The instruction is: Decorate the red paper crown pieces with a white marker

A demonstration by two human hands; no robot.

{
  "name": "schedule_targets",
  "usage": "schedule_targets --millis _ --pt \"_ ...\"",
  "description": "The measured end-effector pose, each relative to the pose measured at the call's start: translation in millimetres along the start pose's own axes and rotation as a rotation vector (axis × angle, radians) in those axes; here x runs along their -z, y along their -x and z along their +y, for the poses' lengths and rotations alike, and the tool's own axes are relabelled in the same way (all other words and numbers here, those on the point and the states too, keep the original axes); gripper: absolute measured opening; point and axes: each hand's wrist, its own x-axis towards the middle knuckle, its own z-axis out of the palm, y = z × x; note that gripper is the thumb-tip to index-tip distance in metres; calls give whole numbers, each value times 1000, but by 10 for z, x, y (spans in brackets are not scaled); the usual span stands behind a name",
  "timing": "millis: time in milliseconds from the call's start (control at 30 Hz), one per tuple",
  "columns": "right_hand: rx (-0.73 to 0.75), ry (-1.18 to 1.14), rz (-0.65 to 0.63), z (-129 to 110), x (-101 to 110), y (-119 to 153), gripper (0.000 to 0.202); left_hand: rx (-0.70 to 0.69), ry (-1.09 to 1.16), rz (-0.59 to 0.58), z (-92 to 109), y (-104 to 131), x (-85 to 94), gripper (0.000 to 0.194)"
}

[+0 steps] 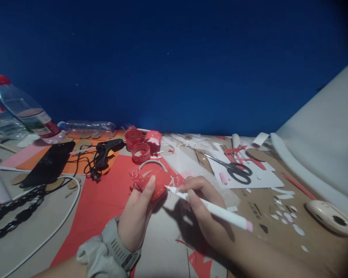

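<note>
My left hand (pixel 139 214) is closed around a round red paper craft (pixel 160 178) with white dashed marks, a fringed edge at its left and a pale curved strip along its top. In my right hand (pixel 205 204) is a white marker (pixel 224 213) with a pink end, gripped like a pen. The marker's tip touches or nearly touches the craft's right side. Just beyond them stand red bottle-neck rings (pixel 140 153) and a red paper-covered piece (pixel 153 141). Red paper (pixel 101 210) lies under my left wrist.
At the left are a black glue gun (pixel 107 150), a black phone (pixel 48 164), a white cable (pixel 75 193) and a leaning plastic bottle (pixel 31 112). Scissors (pixel 234 170), paper scraps (pixel 287 218) and a cream-coloured device (pixel 330 217) lie at the right. A blue wall (pixel 174 69) rises behind.
</note>
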Motion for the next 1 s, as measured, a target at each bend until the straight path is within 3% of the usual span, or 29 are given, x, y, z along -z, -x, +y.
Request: schedule_targets --millis 267,600,733,900,1000 --pt "-51 -87 55 40 8 -25 13 -21 53 18 -7 -13 -13 38" --pt "-61 -93 38 53 16 -9 13 27 116 119 -2 -6 -28 44" --pt "-106 -115 47 31 -2 -33 16 32 125 111 -16 -5 -20 46" --pt "-241 -250 164 41 -19 -78 21 3 125 91 12 -2 -55 40" --pt "-209 -164 193 42 -28 -90 13 14 126 41 32 11 -64 41"
